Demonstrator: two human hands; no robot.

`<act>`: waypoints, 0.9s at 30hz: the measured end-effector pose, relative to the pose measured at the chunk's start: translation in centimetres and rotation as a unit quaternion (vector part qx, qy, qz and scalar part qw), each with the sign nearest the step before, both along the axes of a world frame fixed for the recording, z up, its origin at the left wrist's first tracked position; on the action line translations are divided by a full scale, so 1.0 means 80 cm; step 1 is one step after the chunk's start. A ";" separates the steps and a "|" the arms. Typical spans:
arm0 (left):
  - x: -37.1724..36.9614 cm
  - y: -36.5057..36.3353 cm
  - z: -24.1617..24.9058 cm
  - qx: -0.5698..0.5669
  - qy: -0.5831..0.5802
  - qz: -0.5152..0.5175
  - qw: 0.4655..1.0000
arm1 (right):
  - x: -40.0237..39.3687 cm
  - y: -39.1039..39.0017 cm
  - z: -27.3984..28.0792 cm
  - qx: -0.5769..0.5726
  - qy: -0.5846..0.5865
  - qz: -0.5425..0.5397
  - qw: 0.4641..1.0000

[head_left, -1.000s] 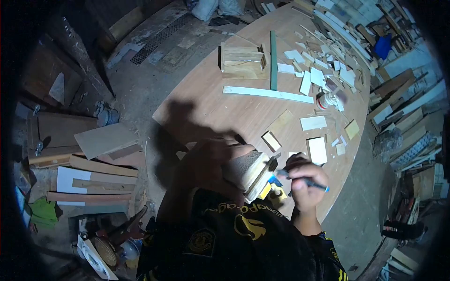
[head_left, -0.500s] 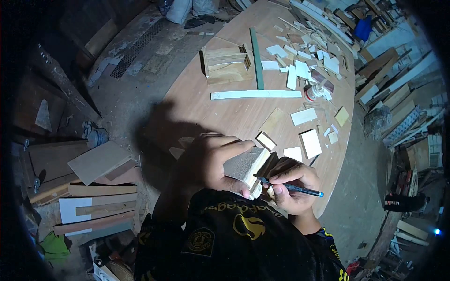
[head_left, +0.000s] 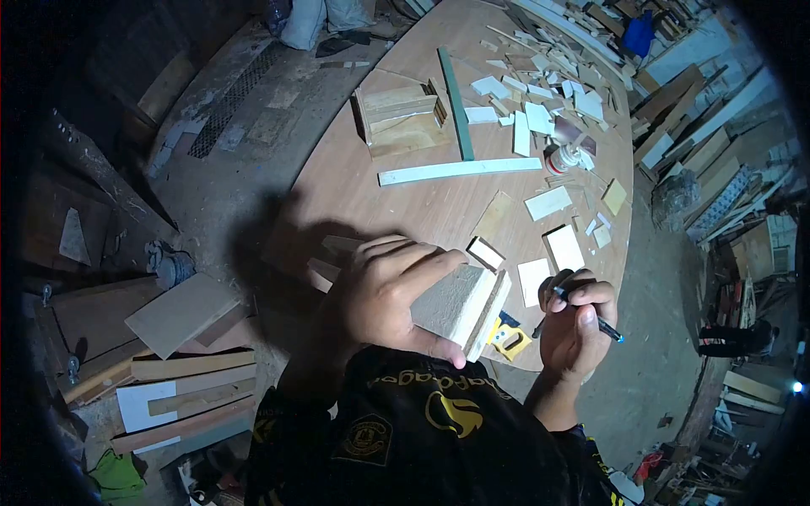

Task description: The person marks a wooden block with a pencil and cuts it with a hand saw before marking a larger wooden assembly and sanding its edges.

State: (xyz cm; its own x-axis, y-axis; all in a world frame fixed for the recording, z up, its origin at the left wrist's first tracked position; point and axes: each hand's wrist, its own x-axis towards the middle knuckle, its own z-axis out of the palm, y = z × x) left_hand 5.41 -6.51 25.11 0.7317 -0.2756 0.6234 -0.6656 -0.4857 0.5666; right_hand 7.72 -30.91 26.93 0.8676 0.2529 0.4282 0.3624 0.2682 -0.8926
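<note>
My left hand is closed around a wooden block, close to my shirt front. Its upper face looks grey and rough, and its pale edge faces right. The thumb presses the near corner while the fingers reach over the far side. To the right, apart from the block, my right hand grips a dark pen with a blue end. Between the hands, a yellow-handled tool, perhaps a small saw, lies on the table, partly hidden by the block.
On the wooden table stands an open wooden box. Beyond my hands lie a green strip, a white strip, a bottle and many scattered wood offcuts. Boards are stacked at lower left.
My right hand has moved right, taking the pen away from the block's edge. The block is turned slightly, and the yellow-handled tool has come into view.
</note>
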 end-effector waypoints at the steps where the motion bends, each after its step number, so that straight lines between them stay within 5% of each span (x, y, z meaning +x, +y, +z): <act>1: 0.000 0.000 0.007 0.013 -0.008 0.002 1.000 | 0.000 0.001 -0.002 0.002 -0.004 -0.001 1.000; 3: 0.000 -0.003 0.023 0.025 -0.018 0.007 0.999 | -0.001 0.002 -0.012 0.100 0.037 -0.034 0.994; 9: -0.004 -0.009 0.065 0.069 -0.064 -0.002 0.996 | 0.001 -0.004 -0.014 0.142 0.083 -0.030 0.986; 20: 0.013 0.012 -0.010 -0.049 0.062 0.088 0.993 | -0.003 0.016 -0.056 -0.031 0.089 0.065 0.993; 27: 0.007 0.011 -0.066 -0.200 0.157 0.050 0.966 | -0.014 0.045 -0.110 -0.273 0.017 0.090 0.958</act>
